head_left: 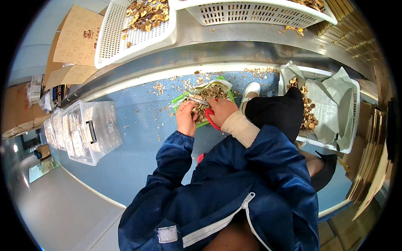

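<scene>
My right hand [222,112] is closed around the red handles of a pair of scissors [213,120]. Their metal blades [198,101] point left to the fingertips of my left hand [186,116]. That hand is closed in a pinch on a small dried mushroom, mostly hidden by the fingers. Both hands are over a green basket [228,79] on the floor, filled with brownish dried mushroom bits [214,91]. A tan cuff [240,129] covers my right wrist.
Scraps [159,88] litter the blue floor. To the right, a lined white basket [356,108] holds dried mushrooms [309,109]. A clear bin [109,125] with packed bags stands left. White baskets [161,44] of mushrooms rest on a metal table [243,37]. Flat cardboard [366,161] is stacked right.
</scene>
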{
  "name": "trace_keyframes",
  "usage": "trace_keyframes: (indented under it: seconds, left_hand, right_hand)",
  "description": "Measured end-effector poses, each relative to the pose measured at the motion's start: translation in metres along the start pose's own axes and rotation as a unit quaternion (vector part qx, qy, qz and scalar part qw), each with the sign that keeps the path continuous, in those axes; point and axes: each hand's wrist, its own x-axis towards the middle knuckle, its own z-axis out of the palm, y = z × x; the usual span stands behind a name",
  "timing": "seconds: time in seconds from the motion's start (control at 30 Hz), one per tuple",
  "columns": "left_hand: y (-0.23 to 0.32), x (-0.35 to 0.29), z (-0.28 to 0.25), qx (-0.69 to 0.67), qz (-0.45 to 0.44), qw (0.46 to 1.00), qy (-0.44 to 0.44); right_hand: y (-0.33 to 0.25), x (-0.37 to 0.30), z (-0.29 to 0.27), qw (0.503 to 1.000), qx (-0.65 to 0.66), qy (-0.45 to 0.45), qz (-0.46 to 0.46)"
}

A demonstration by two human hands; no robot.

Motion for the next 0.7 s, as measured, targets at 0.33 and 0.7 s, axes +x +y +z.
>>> trace_keyframes:
  seconds: [0.33, 0.7]
  left_hand:
    - [-0.014, -0.005, 0.002, 0.024, 0.030, 0.999, -0.027]
    - [-0.001, -0.003, 0.000, 0.016, -0.023, 0.998, -0.056]
  right_hand:
    - [0.014, 0.000, 0.013, 0.997, 0.063, 0.033, -0.009]
    - [0.009, 0.001, 0.001, 0.999, 0.038, -0.005, 0.005]
